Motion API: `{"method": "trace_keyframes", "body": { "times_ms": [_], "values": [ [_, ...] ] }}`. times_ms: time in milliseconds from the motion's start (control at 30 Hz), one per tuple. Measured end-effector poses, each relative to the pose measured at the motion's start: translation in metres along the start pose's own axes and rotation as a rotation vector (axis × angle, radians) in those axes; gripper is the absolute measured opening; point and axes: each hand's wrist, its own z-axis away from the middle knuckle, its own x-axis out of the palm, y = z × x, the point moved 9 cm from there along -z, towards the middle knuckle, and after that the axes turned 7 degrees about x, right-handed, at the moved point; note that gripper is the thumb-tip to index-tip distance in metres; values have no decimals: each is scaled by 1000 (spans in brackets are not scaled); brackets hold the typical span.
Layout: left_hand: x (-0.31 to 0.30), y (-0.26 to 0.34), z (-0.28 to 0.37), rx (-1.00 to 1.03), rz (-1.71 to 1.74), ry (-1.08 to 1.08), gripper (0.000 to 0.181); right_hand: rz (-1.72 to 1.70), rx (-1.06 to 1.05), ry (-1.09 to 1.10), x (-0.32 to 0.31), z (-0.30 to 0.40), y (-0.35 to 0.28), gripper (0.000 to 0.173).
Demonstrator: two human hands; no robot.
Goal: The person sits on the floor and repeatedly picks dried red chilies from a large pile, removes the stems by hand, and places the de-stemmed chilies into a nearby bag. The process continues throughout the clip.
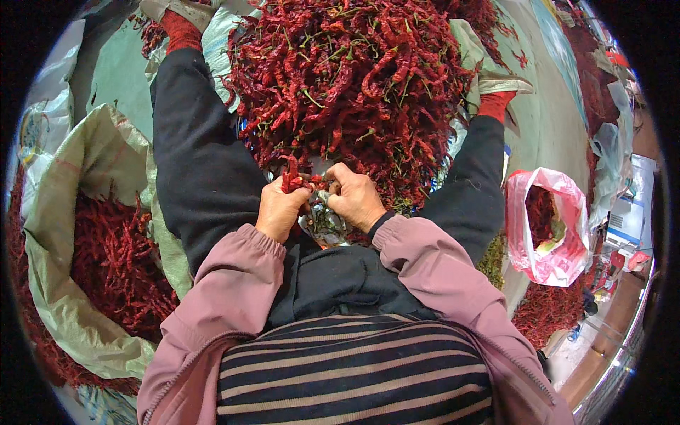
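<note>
Between my outstretched legs lies a large heap of dried red chili peppers (pixel 350 79), many with green or tan stems. My left hand (pixel 281 207) holds several dried red chilies (pixel 291 178) between thumb and fingers at the heap's near edge. Close beside it, my right hand (pixel 355 199) pinches the stem end of a chili, its fingertips nearly meeting those of the left; something pale covers part of the right thumb. Under both hands, loose stems and bits (pixel 326 220) lie in my lap area. The fingers partly hide the chilies they hold.
At the left, an open woven sack (pixel 53 212) holds red chilies (pixel 117 255). A red and white plastic bag (pixel 574 234) with chilies and something pale green stands at the right. More chilies (pixel 552 313) lie beyond it. A white box (pixel 629 212) is at the far right.
</note>
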Motion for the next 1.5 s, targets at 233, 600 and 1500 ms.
{"method": "trace_keyframes", "body": {
  "times_ms": [233, 600, 1500],
  "values": [
    [7, -5, 0, -6, -6, -94, 17, -32, -135, -19, -1, 14, -12, 21],
    [14, 2, 10, 23, 30, -162, 13, -330, 119, -253, 4, 28, 11, 27],
    [23, 15, 36, 98, -75, -309, 17, -166, -101, -411, 16, 50, -6, 15]
  ]
}}
